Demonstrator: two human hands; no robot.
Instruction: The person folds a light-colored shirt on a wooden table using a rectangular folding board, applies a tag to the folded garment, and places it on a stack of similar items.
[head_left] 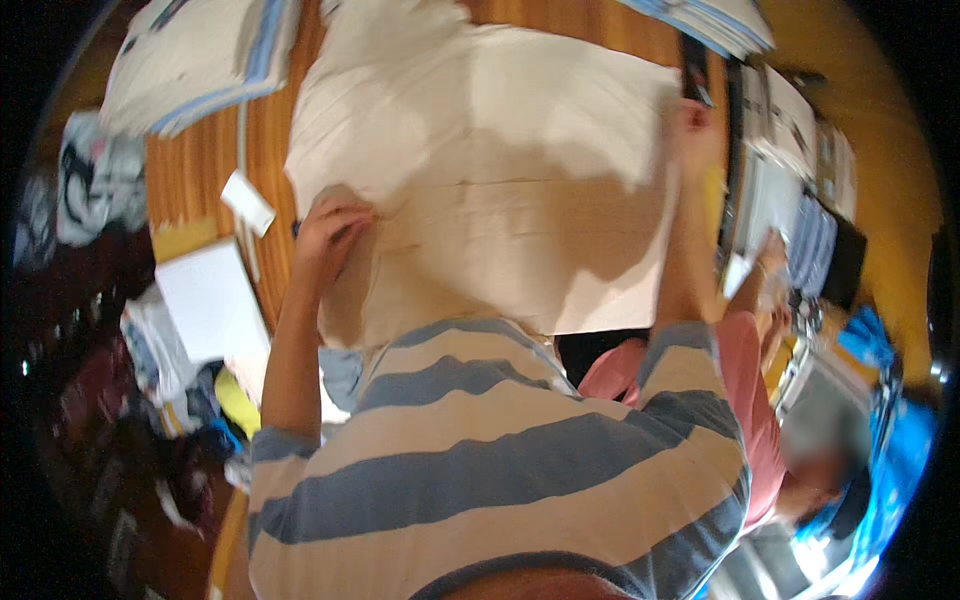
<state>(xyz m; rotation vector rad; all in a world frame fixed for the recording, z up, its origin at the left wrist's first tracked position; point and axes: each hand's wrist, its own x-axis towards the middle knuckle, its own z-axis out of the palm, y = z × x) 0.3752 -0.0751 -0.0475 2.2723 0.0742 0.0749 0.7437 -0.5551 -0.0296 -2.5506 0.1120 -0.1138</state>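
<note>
A large off-white cloth (560, 110), perhaps a garment, lies spread over the wooden table (190, 175) in front of me, creased and partly in shadow. At its left side, my left hand (335, 222) has its fingers pressed together on the edge of the fabric. My right hand (692, 125) is by the cloth's far right corner, close to a dark object at the table's edge. Motion blurs its fingers, so whether it grips the fabric is unclear.
Folded white cloths with blue edges (205, 60) are stacked at the far left, and another stack (710, 22) sits far right. A white sheet (212, 300) and small white piece (247, 203) lie left. At right, another person (755, 400) reaches toward folded clothes (812, 245).
</note>
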